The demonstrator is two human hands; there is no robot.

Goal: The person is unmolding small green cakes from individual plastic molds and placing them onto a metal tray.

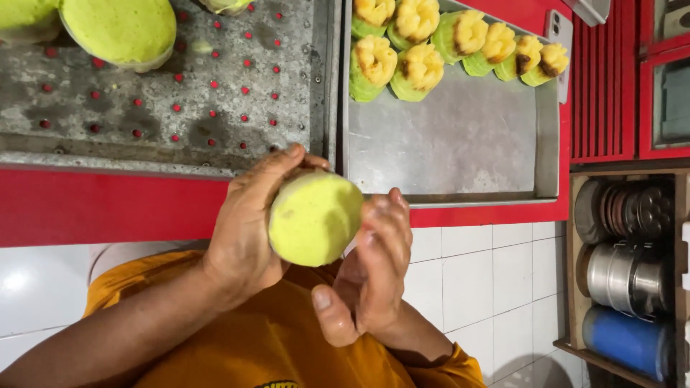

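Green and round, a cake (315, 218) sits gripped between the left hand (248, 223) and right hand (374, 266), fingers curled around it, above the red counter (108, 208). Behind, a metal tray (460, 136) holds green-and-yellow flower-shaped cakes (420, 43) along its far edge; a perforated tray (180, 108) carries more green cakes (118, 30).

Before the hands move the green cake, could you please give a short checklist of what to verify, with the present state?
1. Green cake held by both hands: ok.
2. Left hand wraps its side: ok.
3. Right hand supports the other side: ok, slightly blurred.
4. Free room in the tray below the yellow-topped cakes: ok.
5. Cake's hidden face intact: cannot tell.
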